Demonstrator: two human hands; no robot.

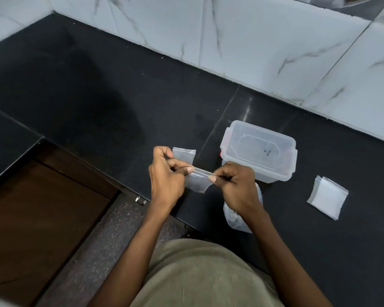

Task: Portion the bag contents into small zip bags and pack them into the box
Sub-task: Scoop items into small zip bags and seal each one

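Both hands hold a small clear zip bag [199, 181] above the black counter's front edge. My left hand [167, 173] pinches its top left corner, and my right hand [235, 185] pinches the top right. Another small zip bag [185, 155] lies flat just behind my left hand. A clear plastic box [259, 149] with its lid on and red clips stands behind my right hand. The larger clear bag [237, 218] with contents lies under my right wrist, mostly hidden. A short stack of small zip bags [328, 197] lies to the right.
The black stone counter [98, 89] meets a white marble-tiled wall [264, 41] at the back. A brown wooden cabinet front [38, 196] and speckled floor [102, 251] lie below the counter edge at left. A small metal fitting [140, 200] sits on that edge.
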